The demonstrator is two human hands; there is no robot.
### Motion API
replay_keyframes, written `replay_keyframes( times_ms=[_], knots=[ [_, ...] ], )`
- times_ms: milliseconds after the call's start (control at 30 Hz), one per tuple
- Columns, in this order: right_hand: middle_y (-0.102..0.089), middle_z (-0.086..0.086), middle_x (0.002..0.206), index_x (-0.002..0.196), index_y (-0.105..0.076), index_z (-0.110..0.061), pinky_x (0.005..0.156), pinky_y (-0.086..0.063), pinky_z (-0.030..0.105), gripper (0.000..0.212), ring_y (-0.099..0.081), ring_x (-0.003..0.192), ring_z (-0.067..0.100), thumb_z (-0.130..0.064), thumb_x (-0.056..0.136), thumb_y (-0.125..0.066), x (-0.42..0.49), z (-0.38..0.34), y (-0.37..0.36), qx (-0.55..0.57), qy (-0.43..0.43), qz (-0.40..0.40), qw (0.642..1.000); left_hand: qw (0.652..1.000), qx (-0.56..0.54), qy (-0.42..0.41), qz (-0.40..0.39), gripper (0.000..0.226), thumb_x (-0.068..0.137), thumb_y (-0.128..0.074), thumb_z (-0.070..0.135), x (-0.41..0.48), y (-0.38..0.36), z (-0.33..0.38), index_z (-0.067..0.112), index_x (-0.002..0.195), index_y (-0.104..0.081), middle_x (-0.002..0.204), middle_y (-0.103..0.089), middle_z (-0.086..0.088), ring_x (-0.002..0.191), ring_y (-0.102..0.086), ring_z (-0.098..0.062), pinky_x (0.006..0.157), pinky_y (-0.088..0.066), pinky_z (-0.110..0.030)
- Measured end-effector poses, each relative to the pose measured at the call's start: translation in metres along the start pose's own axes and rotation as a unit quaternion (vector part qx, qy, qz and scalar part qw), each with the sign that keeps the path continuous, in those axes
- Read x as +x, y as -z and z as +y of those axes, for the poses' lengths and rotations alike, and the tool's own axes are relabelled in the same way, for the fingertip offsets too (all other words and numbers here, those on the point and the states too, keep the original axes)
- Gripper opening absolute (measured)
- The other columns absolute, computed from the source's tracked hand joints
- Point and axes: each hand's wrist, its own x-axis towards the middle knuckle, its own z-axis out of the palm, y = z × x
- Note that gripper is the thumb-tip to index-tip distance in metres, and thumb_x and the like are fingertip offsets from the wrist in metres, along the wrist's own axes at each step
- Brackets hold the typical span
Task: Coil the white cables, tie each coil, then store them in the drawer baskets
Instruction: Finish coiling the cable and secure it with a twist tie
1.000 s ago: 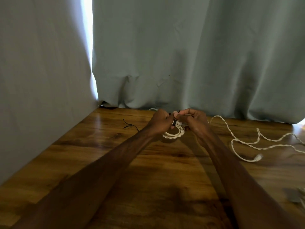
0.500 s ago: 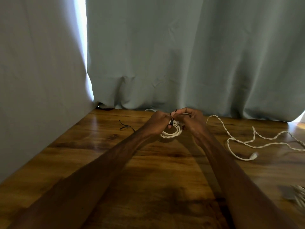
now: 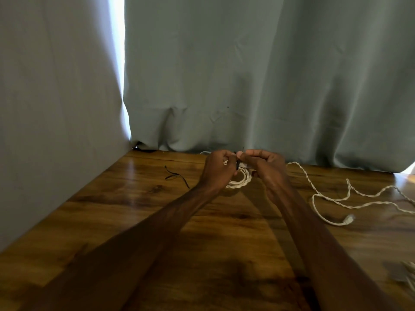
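- The small white coil (image 3: 238,181) hangs between your two hands near the back edge of the wooden table (image 3: 134,209), close to the grey curtain (image 3: 247,75). Its lower loops show below your knuckles, and a black tie (image 3: 237,165) crosses its top.
- Your left hand (image 3: 217,169) is clenched around the coil's left side, thumb and fingers pinching at the tie.
- Your right hand (image 3: 262,165) pinches the other end of the tie, fingertips meeting your left hand's above the coil.
- Over the last second your hands have barely shifted; the pinch has only drawn a little closer together. That suggests the tie is being cinched or twisted, not finished yet.
- A spare black tie (image 3: 176,176) lies on the wood just to your left.
- A loose white cable (image 3: 332,199) sprawls uncoiled to your right, its plug (image 3: 348,219) lying on the table.
- More pale cable shows at the far right edge, too blurred to read.
- No drawer or basket is in view, so storing probably comes well after this.
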Motion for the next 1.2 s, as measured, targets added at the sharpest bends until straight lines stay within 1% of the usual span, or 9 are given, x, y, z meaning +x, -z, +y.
replay_keyframes(
  times_ms=[267,333,467,567,700,900,1000,1100,1200],
  knots=[
    [-0.08,0.006,0.085,0.095,-0.08,-0.005,0.058,-0.055,0.021,0.019,-0.076,0.071,0.013,-0.014,0.079,-0.085,0.0,-0.003,0.0,-0.029,0.063,0.005,0.998,1.0,0.005,-0.002,0.028,0.017,0.103,-0.055,0.018,-0.002,0.0,0.002,0.006,0.102,-0.066,0.081,-0.073,-0.007,0.067,-0.071,-0.011,0.058,-0.055,-0.022],
    [-0.08,0.006,0.083,0.093,-0.08,-0.006,0.064,-0.059,0.028,0.018,-0.077,0.074,0.017,-0.014,0.079,-0.086,0.002,-0.004,0.0,-0.054,0.086,0.005,0.995,0.999,0.023,-0.018,0.027,0.016,0.102,-0.055,0.018,-0.001,-0.002,0.001,0.007,0.099,-0.066,0.086,-0.072,-0.007,0.076,-0.071,-0.018,0.064,-0.056,-0.026],
    [-0.08,0.003,0.08,0.09,-0.081,-0.011,0.074,-0.064,0.039,0.016,-0.078,0.074,0.02,-0.017,0.077,-0.088,0.006,-0.002,0.001,-0.117,0.117,0.01,0.986,0.995,0.072,-0.064,0.017,0.013,0.101,-0.056,0.016,-0.003,-0.001,-0.002,0.006,0.097,-0.064,0.088,-0.068,-0.004,0.079,-0.065,-0.013,0.063,-0.049,-0.018],
    [-0.08,0.0,0.082,0.092,-0.082,-0.013,0.077,-0.065,0.041,0.018,-0.078,0.074,0.016,-0.017,0.076,-0.089,0.008,-0.001,0.002,-0.132,0.122,0.013,0.984,0.994,0.083,-0.067,0.015,0.014,0.102,-0.055,0.018,-0.001,-0.001,-0.006,0.007,0.097,-0.063,0.088,-0.068,-0.005,0.079,-0.066,-0.015,0.064,-0.054,-0.026],
    [-0.08,-0.001,0.087,0.096,-0.083,-0.015,0.08,-0.065,0.042,0.015,-0.077,0.077,0.01,-0.017,0.081,-0.084,0.008,-0.001,0.003,-0.159,0.14,0.005,0.977,0.993,0.096,-0.072,0.015,0.016,0.102,-0.054,0.02,0.0,-0.002,-0.008,0.008,0.097,-0.063,0.088,-0.067,-0.003,0.078,-0.064,-0.013,0.061,-0.048,-0.019],
    [-0.08,0.0,0.082,0.1,-0.081,-0.013,0.081,-0.064,0.04,0.023,-0.077,0.077,0.012,-0.019,0.079,-0.087,0.007,-0.001,-0.001,-0.151,0.128,0.028,0.98,0.996,0.064,-0.056,0.019,0.015,0.102,-0.054,0.019,0.0,-0.003,-0.01,0.009,0.098,-0.064,0.089,-0.069,-0.003,0.079,-0.067,-0.014,0.066,-0.056,-0.029],
    [-0.078,-0.001,0.072,0.1,-0.075,-0.012,0.072,-0.063,0.03,0.031,-0.076,0.068,0.01,-0.023,0.076,-0.09,0.004,-0.003,-0.004,-0.148,0.132,0.066,0.978,0.997,0.044,-0.055,0.03,0.014,0.101,-0.055,0.018,-0.001,-0.006,-0.01,0.009,0.096,-0.064,0.087,-0.069,-0.002,0.079,-0.067,-0.013,0.065,-0.053,-0.025],
    [-0.077,-0.002,0.072,0.087,-0.078,-0.014,0.072,-0.065,0.039,0.02,-0.076,0.066,0.012,-0.024,0.075,-0.09,0.004,-0.003,-0.005,-0.16,0.132,0.069,0.976,0.998,0.037,-0.049,0.034,0.013,0.101,-0.055,0.016,-0.001,-0.007,-0.01,0.009,0.095,-0.064,0.084,-0.067,-0.001,0.075,-0.064,-0.009,0.057,-0.046,-0.012],
    [-0.078,-0.006,0.072,0.082,-0.081,-0.021,0.073,-0.065,0.043,0.01,-0.076,0.068,0.01,-0.027,0.078,-0.088,0.003,-0.001,-0.006,-0.182,0.141,0.062,0.971,0.997,0.035,-0.051,0.035,0.012,0.101,-0.055,0.014,-0.002,-0.007,-0.011,0.01,0.093,-0.063,0.083,-0.066,-0.001,0.074,-0.063,-0.009,0.057,-0.046,-0.014]
  ],
)
